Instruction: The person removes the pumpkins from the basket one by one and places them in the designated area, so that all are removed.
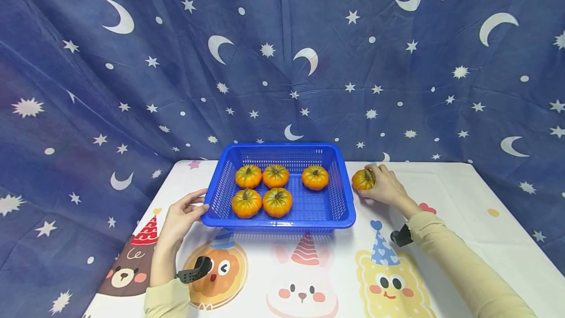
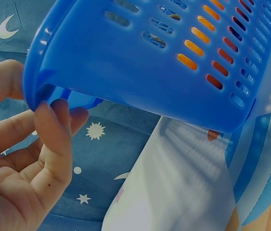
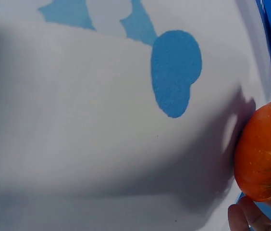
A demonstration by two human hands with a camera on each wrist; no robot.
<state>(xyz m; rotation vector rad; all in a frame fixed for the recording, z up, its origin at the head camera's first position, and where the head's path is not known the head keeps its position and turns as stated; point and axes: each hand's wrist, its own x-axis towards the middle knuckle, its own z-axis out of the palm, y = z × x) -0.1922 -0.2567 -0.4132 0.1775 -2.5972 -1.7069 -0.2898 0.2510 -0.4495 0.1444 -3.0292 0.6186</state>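
A blue plastic basket [image 1: 282, 223] with slotted walls stands mid-table, holding several small orange pumpkins such as one at its front left [image 1: 246, 203]. My left hand [image 1: 183, 215] grips the left rim of the basket; in the left wrist view the thumb and fingers [image 2: 54, 127] pinch the rim from both sides. Just right of the basket, my right hand [image 1: 385, 186] holds another small pumpkin [image 1: 363, 179] between thumb and fingers. The right wrist view shows this pumpkin [image 3: 260, 156] at its right edge, with only part of the hand visible.
A white tablecloth [image 1: 459, 195] printed with cartoon animals covers the table. Behind it hangs a dark blue curtain [image 1: 273, 77] with moons and stars, close to the basket's back edge. Black wrist straps [image 1: 196, 270] sit on both forearms.
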